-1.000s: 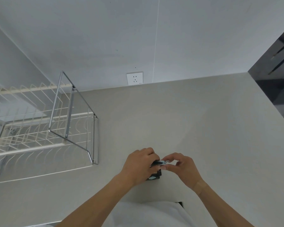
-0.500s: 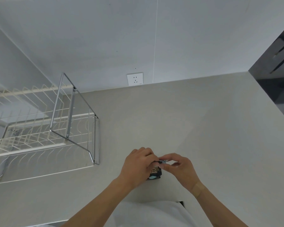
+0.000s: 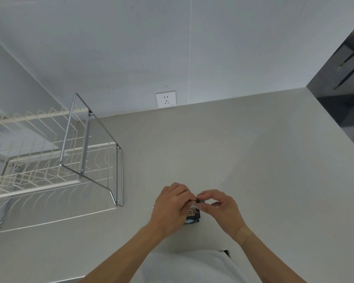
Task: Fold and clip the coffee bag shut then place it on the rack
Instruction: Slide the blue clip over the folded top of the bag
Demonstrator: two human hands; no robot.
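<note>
A small dark coffee bag with a gold and teal print stands on the grey counter near its front edge. My left hand wraps around the bag's left side and top. My right hand pinches the bag's folded top edge between thumb and fingers, where a small dark clip shows. Most of the bag is hidden by both hands. The wire rack stands to the left, well apart from the bag.
A cream wire dish drainer sits behind and under the chrome rack at the far left. A white wall socket is on the back wall. The counter ends at the right, with dark cabinets beyond.
Both hands stay on the bag's top. The right fingers have drawn in closer over the fold, and more of the bag's printed front shows below them.
</note>
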